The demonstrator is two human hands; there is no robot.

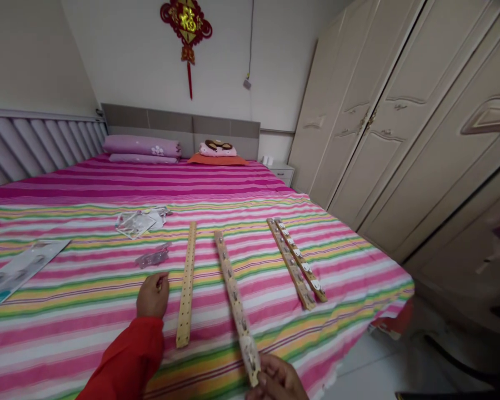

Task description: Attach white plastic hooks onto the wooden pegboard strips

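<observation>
My right hand point(277, 378) pinches the near end of a long wooden strip point(236, 300) that carries a row of small shiny metal pieces. My left hand point(153, 296), in a red sleeve, is curled closed; whatever it may hold is hidden. Just right of that hand lies a bare wooden strip point(187, 286) with rows of small holes. Beyond the fist is a crumpled clear plastic bag point(154, 256). Over to the right, a wooden strip with metal pieces point(290, 263) lies side by side with another bearing white round pieces point(300, 260).
Small plastic packets point(139, 222) form a pile farther back on the striped bedspread. A long clear package point(25, 269) lies at the left. Folded bedding point(144, 147) rests by the headboard point(170, 119); a wardrobe point(383, 116) stands along the right side.
</observation>
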